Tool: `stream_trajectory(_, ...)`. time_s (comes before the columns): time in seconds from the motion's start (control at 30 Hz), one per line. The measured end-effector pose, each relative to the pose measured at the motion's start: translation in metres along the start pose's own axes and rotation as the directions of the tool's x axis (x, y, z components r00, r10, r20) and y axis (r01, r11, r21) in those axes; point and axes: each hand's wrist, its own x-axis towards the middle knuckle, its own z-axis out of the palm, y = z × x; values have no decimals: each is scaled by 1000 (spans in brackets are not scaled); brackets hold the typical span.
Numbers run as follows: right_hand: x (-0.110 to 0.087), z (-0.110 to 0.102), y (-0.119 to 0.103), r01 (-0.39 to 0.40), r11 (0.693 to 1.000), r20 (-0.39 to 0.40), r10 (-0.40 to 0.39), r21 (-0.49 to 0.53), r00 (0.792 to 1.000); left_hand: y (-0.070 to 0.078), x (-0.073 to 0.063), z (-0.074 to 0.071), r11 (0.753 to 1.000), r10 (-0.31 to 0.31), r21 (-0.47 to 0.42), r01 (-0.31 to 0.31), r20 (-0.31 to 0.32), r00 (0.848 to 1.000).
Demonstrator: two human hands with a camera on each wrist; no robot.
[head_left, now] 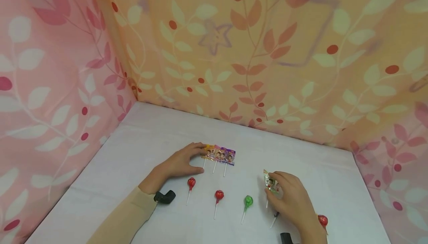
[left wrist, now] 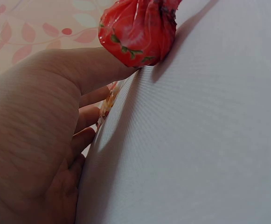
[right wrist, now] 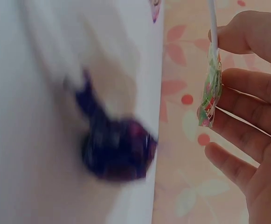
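Observation:
In the head view, three flat-wrapped lollipops lie side by side, overlapping: a yellow one [head_left: 209,149], a pink one [head_left: 218,154] and a purple one [head_left: 229,156]. My left hand [head_left: 180,162] rests at their left end, fingertips touching the yellow wrapper and thumb spread apart. A red round lollipop [left wrist: 137,32] is close to that thumb in the left wrist view. To the right, my right hand [head_left: 290,195] pinches a green flat-wrapped lollipop [right wrist: 212,91] between thumb and fingers, raised off the table with its stick downward. Beneath this hand lies a dark blue round lollipop [right wrist: 119,151], blurred.
Along the front of the white table [head_left: 160,125] lie round lollipops: a red one [head_left: 219,195], a green one [head_left: 248,201] and, right of my right wrist, another red one [head_left: 323,220]. Leaf-patterned cloth walls [head_left: 214,69] stand at the back and sides.

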Motion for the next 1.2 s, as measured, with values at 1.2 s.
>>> stream_trajectory(1.2,75,49,-8,27,1000,128,-29,16,991,2,1,0,1000,-1,12,1,-8,1000)
